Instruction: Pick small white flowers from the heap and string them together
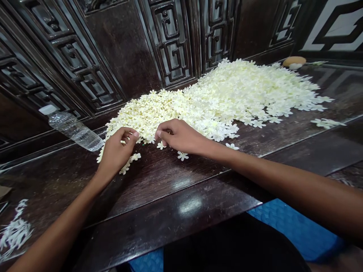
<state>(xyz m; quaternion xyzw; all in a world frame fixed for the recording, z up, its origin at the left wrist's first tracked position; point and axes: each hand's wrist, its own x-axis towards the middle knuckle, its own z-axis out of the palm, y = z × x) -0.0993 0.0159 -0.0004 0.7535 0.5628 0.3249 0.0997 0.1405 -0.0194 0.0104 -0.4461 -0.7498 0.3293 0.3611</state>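
Note:
My left hand (pixel 117 148) is at the near left edge of a large heap of pale cream-white flowers (pixel 241 94), its thumb and forefinger pressed together. Whatever may lie in that pinch is too small to make out. A short way to the right, my right hand (pixel 179 136) hovers at the heap's front edge with curled fingers, their tips bunched and partly hidden. One loose flower (pixel 161 146) shows just below those fingertips. Another single flower (pixel 183 155) lies on the dark wooden surface (pixel 159 185) under my right wrist. Several flowers (pixel 129 163) lie beside my left hand.
A clear plastic bottle (pixel 75 128) with a white cap leans at the left of the heap. Thin white strands (pixel 15 234) lie at the lower left. A carved dark wood panel (pixel 121 49) rises behind. At the far right sits a round tan object (pixel 295 61).

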